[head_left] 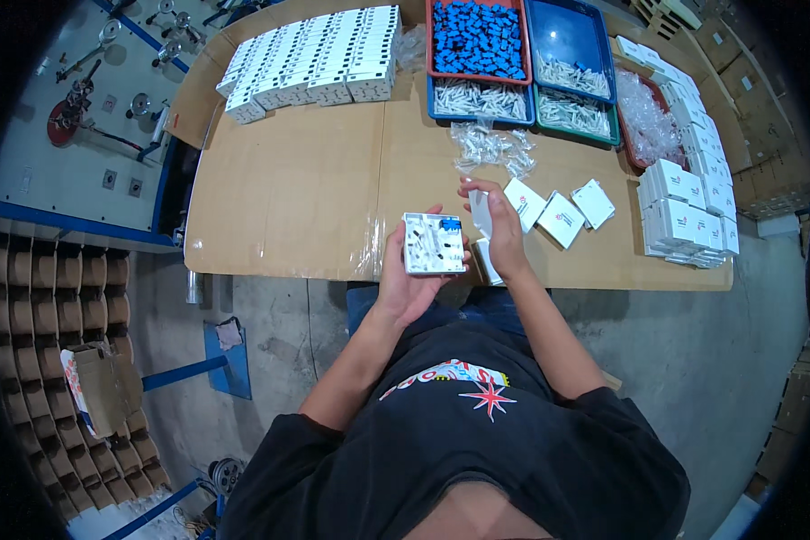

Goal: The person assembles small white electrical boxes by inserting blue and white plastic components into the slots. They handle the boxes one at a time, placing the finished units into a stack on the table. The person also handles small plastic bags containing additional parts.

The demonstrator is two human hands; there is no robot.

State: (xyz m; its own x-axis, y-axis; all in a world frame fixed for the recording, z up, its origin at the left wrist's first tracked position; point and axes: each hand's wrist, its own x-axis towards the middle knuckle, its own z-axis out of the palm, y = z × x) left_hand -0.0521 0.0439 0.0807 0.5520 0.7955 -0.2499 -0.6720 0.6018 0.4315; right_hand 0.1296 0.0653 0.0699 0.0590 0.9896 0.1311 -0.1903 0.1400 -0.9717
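Near the table's front edge, my left hand [403, 283] is closed around a flat white square plastic unit [434, 244]. Its upturned face shows small dark slots and holes, with a blue piece at the upper right corner. Just to the right, my right hand [506, 232] has its fingers closed on a thin white piece [480, 212], seen partly edge-on; its kind is unclear. Below that hand another white square unit [489, 262] is partly hidden. Several white square units with small printed marks, one of them the white cover [562, 220], lie right of my right hand.
Cardboard [288, 198] covers the table. White units stand in rows [324, 58] at the back left and in stacks [684, 211] at the right. Trays hold blue pieces [477, 40] and white pieces [571, 112]. A clear bag of small parts [493, 148] lies before them.
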